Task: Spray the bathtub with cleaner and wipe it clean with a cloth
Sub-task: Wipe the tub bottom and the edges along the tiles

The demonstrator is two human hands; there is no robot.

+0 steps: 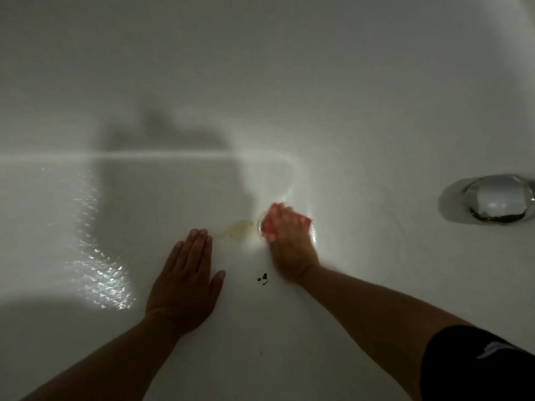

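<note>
Right hand presses flat on the cloth; the stain lies at its nine o'clock, toward the flat left hand

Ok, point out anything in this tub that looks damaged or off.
Two things. A yellowish stain sits on the bathtub floor just left of the drain, beside the pink cloth under the right hand. Small black marks lie near that wrist: chipped enamel or debris, too small to tell.
</note>
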